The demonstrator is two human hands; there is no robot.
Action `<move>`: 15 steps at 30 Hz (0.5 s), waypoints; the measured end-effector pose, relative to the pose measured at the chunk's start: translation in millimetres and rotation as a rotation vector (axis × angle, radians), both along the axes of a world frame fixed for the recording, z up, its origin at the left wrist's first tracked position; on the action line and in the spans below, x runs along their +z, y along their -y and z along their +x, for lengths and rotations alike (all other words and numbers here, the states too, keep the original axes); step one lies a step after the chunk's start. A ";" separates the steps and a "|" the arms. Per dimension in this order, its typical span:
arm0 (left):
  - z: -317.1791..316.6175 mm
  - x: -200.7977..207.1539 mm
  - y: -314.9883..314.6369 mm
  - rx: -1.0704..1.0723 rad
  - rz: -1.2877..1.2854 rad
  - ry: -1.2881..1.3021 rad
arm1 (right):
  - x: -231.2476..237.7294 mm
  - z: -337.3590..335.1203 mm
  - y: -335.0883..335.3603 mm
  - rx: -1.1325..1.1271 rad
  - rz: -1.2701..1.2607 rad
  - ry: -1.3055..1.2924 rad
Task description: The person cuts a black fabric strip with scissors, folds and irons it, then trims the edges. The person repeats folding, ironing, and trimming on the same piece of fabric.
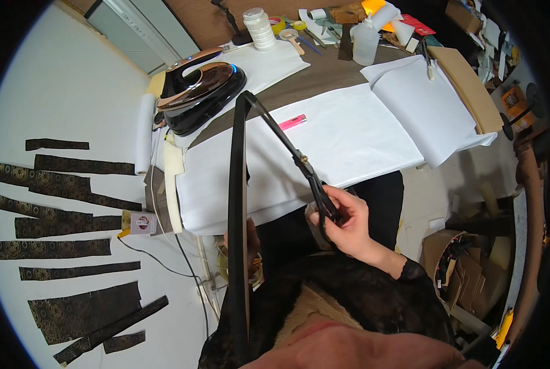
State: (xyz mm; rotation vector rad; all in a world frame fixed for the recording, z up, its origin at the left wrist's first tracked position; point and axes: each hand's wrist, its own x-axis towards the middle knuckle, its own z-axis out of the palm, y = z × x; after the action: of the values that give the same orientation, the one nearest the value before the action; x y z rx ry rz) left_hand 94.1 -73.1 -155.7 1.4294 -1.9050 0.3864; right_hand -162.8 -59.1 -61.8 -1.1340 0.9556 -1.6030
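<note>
My right hand is closed round the black handles of a pair of scissors. Their long blades slant up and left over the white-covered board, and the tips meet the top of a long black strip. This strip runs down the picture close to the camera, past my chest. Behind it, low by my lap, my left hand shows only in part; its fingers are hidden. A slim pink item lies on the white cover just beyond the blades.
A black and copper iron stands at the board's far left. White paper sheets lie at its right, near a clear squeeze bottle. Dark patterned fabric pieces are spread on the white surface to my left. Cables hang between.
</note>
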 end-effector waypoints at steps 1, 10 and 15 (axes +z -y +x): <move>-5.4 9.0 -0.4 0.048 0.007 0.079 | -3.3 1.7 3.6 0.002 -0.032 -0.078; -6.8 18.6 1.5 0.085 -0.187 0.381 | 2.1 17.6 6.5 0.057 -0.006 0.027; -21.5 41.6 3.2 0.178 -0.279 0.554 | -1.2 14.8 6.4 0.055 -0.036 0.024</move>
State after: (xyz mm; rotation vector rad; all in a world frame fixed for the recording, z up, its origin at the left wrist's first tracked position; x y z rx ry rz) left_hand 72.5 -76.3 -114.1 1.3976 -2.0346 1.1881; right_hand -147.9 -65.5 -63.0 -1.1534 0.8762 -1.5916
